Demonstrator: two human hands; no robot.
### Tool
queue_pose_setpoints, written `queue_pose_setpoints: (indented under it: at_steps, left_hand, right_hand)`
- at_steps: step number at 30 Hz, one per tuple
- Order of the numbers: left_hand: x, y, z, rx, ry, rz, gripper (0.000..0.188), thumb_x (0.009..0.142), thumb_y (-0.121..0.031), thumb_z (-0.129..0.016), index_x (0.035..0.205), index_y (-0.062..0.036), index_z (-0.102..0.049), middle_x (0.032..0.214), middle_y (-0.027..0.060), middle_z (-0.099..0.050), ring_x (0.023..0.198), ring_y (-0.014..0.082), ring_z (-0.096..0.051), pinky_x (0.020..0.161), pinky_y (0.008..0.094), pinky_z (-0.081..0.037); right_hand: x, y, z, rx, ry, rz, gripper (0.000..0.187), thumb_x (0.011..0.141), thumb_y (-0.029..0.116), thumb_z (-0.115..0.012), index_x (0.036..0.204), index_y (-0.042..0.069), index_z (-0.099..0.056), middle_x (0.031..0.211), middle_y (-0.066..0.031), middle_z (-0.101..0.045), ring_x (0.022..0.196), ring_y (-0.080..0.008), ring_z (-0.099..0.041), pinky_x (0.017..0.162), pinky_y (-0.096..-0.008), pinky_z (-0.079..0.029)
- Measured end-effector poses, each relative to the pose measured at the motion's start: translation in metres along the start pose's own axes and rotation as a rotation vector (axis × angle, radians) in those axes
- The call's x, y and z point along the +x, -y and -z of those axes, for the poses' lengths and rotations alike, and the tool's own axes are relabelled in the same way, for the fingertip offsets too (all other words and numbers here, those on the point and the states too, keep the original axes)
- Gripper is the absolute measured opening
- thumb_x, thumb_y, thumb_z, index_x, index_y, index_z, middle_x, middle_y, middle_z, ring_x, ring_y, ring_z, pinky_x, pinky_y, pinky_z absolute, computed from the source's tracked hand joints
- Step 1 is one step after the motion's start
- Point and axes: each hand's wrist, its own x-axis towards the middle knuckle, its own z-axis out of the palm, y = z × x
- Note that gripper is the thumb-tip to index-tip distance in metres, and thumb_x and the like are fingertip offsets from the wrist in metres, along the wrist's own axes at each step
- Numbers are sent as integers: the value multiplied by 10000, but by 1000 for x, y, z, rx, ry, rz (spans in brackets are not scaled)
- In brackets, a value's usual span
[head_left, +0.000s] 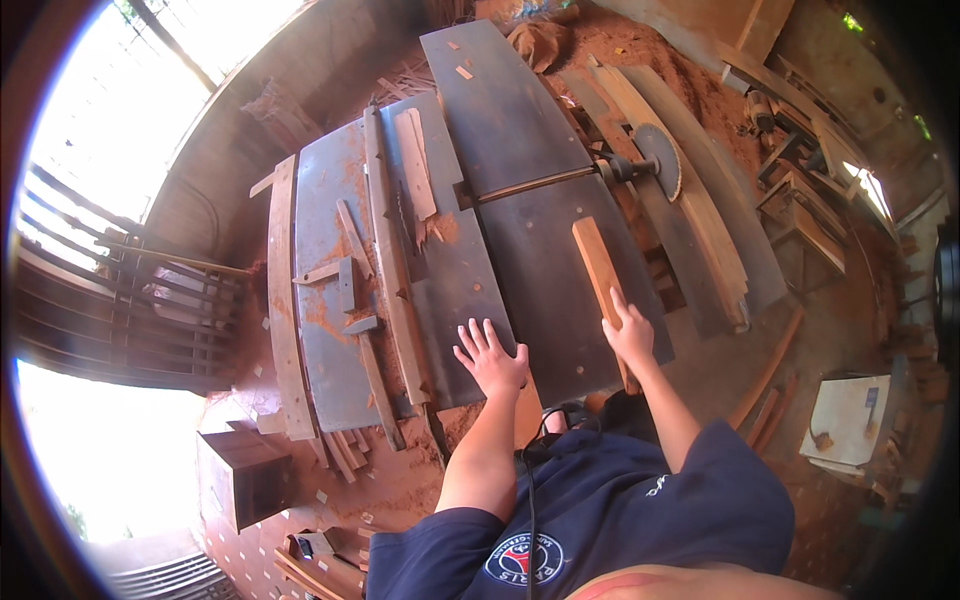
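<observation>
On dark metal tabletop (545, 310), wooden bar (595, 254) gripped under right hand (630, 335); left hand (495, 368) spread open, left of the bar

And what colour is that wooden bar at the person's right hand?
The wooden bar is a warm orange-brown, as the head view shows.

Wood block (596, 256) partly hidden by right hand (630, 337); blue shirt (625, 500) cut off by lower edge

2 blown-out glare zones at 8 and 10 o'clock; dimmer toward 3 o'clock. Grey tabletop (318, 195) shows pale sheen. Fisheye bowing increases toward the rim; corners black.
</observation>
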Motion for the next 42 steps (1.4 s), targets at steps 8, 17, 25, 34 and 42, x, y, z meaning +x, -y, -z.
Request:
queue_pose_setpoints:
  at_steps: [8,17,25,34,42]
  left_hand:
    - [1,-1,0,21,1,2,851,799,-438,-681,1518,-73,-411,1649,152,-288,1573,340,-137,1250,588,-80]
    - [2,0,-3,36,-7,-5,852,797,-442,-679,1519,-77,-410,1647,152,-293,1571,341,-144,1249,590,-87]
    - [1,0,0,88,56,29,867,823,-457,-666,1556,-97,-374,1672,138,-250,1579,334,-117,1255,585,-75]
    - [5,-2,5,99,71,28,864,821,-462,-664,1550,-93,-383,1674,141,-244,1579,334,-112,1254,590,-66]
    - [6,-8,1,84,83,13,852,828,-449,-652,1551,-88,-381,1675,149,-241,1579,338,-111,1253,592,-59]
  right_hand:
    - [-14,4,6,-4,43,-26,768,833,286,-752,1541,328,-456,890,-168,-627,846,-396,-688,755,-501,-581]
    - [122,7,-14,-22,23,-129,719,883,366,-691,1551,348,-423,998,-158,-679,920,-372,-705,800,-484,-584]
    - [36,16,-13,-50,-32,-131,729,877,327,-717,1550,308,-437,972,-155,-634,855,-380,-694,779,-489,-582]
    - [27,-8,-5,-87,-46,-94,760,879,325,-711,1573,290,-404,892,-169,-627,829,-397,-685,747,-501,-581]
    - [125,-22,-14,-81,-97,-147,720,880,343,-693,1551,273,-442,928,-168,-647,871,-374,-694,775,-480,-577]
